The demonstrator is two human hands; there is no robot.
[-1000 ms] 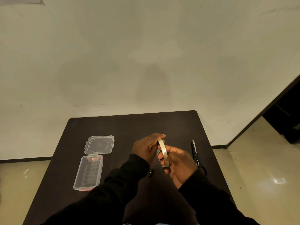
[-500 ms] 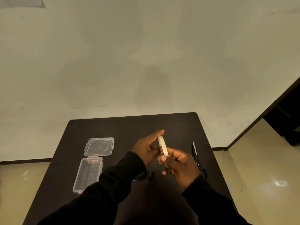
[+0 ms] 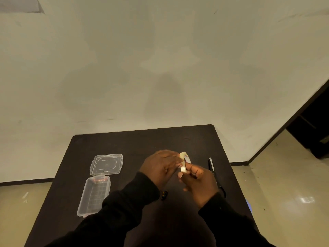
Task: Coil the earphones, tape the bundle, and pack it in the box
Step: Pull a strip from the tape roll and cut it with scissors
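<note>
Gripping the tape roll [image 3: 184, 164] edge-on between both hands' [image 3: 161, 166] [image 3: 199, 180] fingers, its hole facing sideways.

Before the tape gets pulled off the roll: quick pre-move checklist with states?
1. Roll secured: ok. The right hand grips the tape roll above the table.
2. Free end found: cannot tell. The left hand has its fingers on the roll's rim, which hides the tape end.
3. Scissors within reach: ok. The scissors lie on the table just right of the right hand.
4. Box ready: ok. The box lies open, its lid swung back.
5. Earphones coiled: cannot tell. Only a small black part shows beneath the left wrist.
</note>
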